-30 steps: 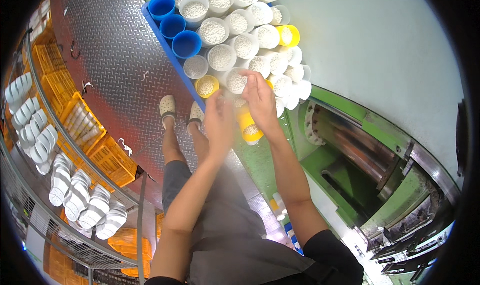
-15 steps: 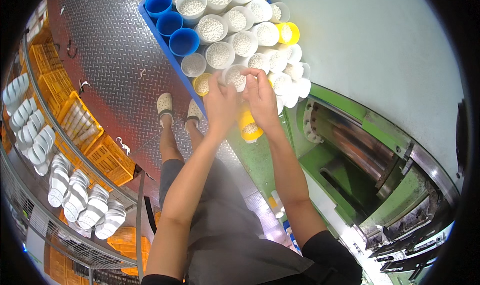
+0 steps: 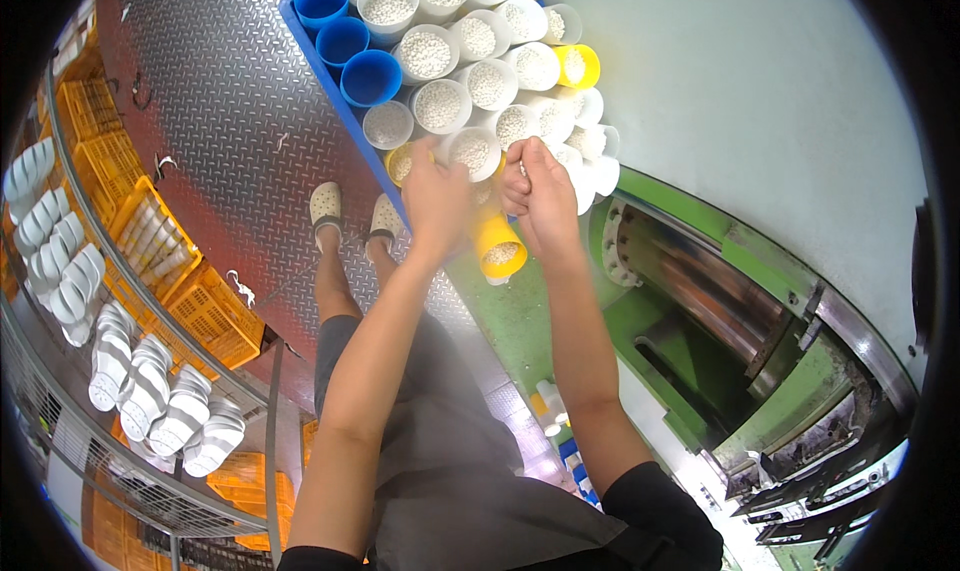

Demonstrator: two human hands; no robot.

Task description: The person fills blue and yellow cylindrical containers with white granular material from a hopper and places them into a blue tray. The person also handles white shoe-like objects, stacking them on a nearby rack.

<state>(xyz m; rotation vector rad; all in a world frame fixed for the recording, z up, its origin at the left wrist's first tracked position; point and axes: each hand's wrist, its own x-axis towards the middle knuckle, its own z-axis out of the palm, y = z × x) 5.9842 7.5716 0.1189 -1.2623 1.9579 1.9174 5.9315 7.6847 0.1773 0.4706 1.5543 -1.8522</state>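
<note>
My left hand (image 3: 437, 199) is over the near end of the cups, fingers curled and blurred. It hides part of a yellow cup (image 3: 397, 165) of pale pellets and is beside a translucent white cup (image 3: 470, 151) filled with white pellets. On that cup's right side, my right hand (image 3: 542, 193) is closed, thumb uppermost and fingers folded in. What either hand holds, if anything, is hidden. Below and between the hands, another yellow cup (image 3: 497, 248) lies tilted toward me with pellets inside.
Several pellet-filled cups and blue cups (image 3: 370, 78) crowd a blue tray (image 3: 334, 99). On the right stands green machinery (image 3: 668, 369) with a metal cylinder, beside a pale surface (image 3: 760, 101). At left, a rack (image 3: 150, 321) holds white shoe-shaped pieces (image 3: 150, 383) near orange crates (image 3: 212, 316).
My right hand has moved right and slightly down, away from the white cup, and its fingers have folded in. My left hand has shifted slightly left.
</note>
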